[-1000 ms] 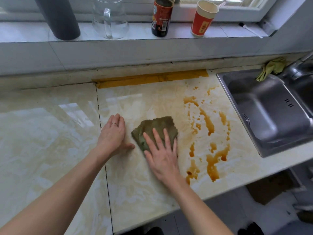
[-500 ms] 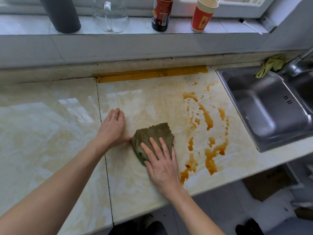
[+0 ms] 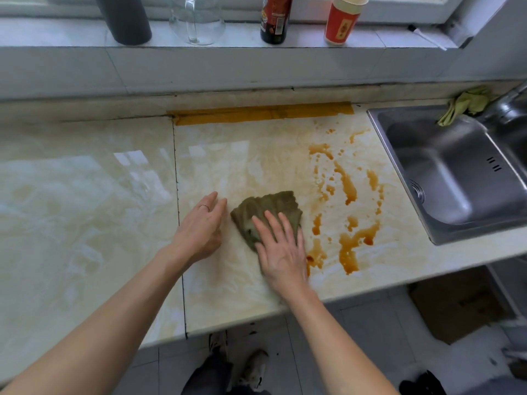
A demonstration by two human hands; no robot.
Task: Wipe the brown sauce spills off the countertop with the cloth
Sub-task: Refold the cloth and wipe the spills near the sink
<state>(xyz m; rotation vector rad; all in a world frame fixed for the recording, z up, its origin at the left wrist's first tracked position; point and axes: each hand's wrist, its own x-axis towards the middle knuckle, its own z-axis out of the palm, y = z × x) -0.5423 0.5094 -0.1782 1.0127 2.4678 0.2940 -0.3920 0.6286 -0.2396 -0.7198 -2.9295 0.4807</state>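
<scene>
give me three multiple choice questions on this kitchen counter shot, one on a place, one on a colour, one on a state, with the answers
1. Where do the brown sauce spills lie?
A. on the floor
B. on the countertop, between the cloth and the sink
C. inside the sink

2. What colour is the paper cup on the windowsill?
A. blue
B. green
C. red

3. How is the right hand?
A. flat on the cloth, fingers straight
B. curled in a fist above the cloth
C. gripping a bottle

Answers:
1 B, the streaks lie to the right of the cloth, short of the sink's rim.
2 C, its wall is red below a pale rim.
3 A, its straight fingers lie spread on the cloth.
</scene>
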